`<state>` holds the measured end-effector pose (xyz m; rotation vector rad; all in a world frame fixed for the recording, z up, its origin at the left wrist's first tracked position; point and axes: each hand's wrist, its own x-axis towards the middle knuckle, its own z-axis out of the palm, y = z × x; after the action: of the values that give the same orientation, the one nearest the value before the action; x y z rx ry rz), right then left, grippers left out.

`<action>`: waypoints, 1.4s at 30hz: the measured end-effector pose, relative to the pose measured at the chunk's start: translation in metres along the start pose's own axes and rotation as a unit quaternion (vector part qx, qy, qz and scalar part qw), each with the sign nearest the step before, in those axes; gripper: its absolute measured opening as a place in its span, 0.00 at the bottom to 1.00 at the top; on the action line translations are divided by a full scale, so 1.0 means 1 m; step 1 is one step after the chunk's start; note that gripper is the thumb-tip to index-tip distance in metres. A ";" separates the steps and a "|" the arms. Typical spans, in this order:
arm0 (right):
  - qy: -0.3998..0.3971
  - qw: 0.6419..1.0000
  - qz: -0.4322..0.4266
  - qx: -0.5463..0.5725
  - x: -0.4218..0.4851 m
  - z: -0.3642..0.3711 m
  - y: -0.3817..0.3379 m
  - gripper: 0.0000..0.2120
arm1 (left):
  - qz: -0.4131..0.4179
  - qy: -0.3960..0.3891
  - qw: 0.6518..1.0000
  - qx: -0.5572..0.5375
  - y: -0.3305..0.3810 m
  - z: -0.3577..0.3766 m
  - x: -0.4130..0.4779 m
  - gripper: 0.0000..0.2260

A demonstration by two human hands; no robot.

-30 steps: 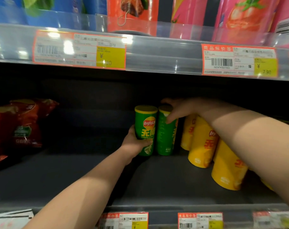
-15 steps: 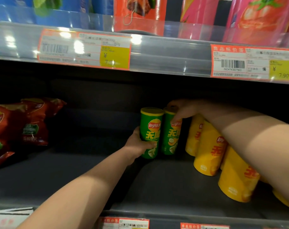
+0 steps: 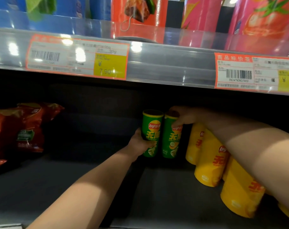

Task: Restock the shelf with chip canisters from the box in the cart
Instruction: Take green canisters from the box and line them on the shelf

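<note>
Two green chip canisters stand upright side by side deep on the dark shelf (image 3: 165, 195). My left hand (image 3: 140, 143) grips the lower part of the left green canister (image 3: 152, 128). My right hand (image 3: 181, 117) holds the top of the right green canister (image 3: 171, 141), fingers curled over its lid. A row of yellow chip canisters (image 3: 208, 159) runs from the back toward the front just right of the green ones, partly hidden under my right forearm. The box and the cart are out of view.
Red chip bags (image 3: 23, 129) lie at the left of the same shelf. The shelf above, with its price-tag rail (image 3: 157, 63), hangs low over my hands and carries blue, orange and pink bags. Bare shelf floor lies between the red bags and the green canisters.
The right green canister has turned so its label faces forward. Both hands have stayed on their canisters at the back of the shelf.
</note>
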<state>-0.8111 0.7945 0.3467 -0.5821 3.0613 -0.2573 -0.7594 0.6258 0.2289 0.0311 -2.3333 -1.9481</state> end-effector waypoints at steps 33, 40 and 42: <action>0.028 1.000 0.011 -0.003 0.016 0.008 0.007 0.37 | -0.005 0.012 0.996 0.083 -0.012 0.005 0.032 0.32; 0.050 0.999 0.018 0.012 0.021 0.013 0.012 0.34 | -0.008 0.009 0.995 0.101 -0.014 0.003 0.035 0.32; 0.047 0.999 0.019 0.013 0.022 0.014 0.011 0.33 | -0.011 0.008 0.995 0.104 -0.014 0.004 0.036 0.32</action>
<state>-0.8351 0.7945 0.3315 -0.5257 3.1513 -0.3319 -0.7960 0.6240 0.2164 0.0879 -2.5237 -1.6992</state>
